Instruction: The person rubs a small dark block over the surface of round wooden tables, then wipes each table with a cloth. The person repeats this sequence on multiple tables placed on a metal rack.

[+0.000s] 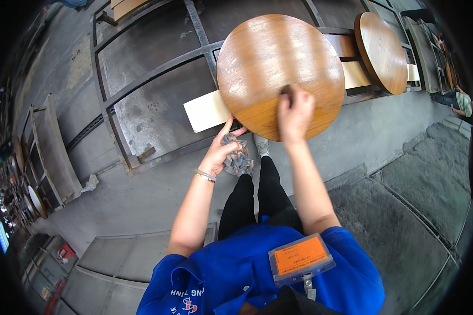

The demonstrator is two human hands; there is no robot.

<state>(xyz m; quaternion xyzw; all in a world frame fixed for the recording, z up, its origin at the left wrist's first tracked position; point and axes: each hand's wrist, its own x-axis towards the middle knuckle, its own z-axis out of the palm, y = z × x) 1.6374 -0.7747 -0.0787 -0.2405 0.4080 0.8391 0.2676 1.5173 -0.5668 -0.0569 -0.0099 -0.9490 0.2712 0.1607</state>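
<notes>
A round brown wooden tabletop (278, 68) lies flat on a metal frame rack, its surface streaked with light. My right hand (298, 114) is closed over the near part of it. A small dark brown pad (287, 93) shows at those fingertips; the fingers hide most of it. At the tabletop's near left edge is my left hand (219, 152), fingers stretched up to the rim. A crumpled, patterned grey rag (237, 156) is held against its palm under the thumb. Beside that hand a pale board (206, 111) juts out from beneath the tabletop.
Farther right, a second round wooden top (382, 52) rests on boards on the same metal rack (157, 76). Another metal frame (52, 149) stands at the left. A person (461, 102) is at the far right. Behind my left side is a grey metal surface (121, 257).
</notes>
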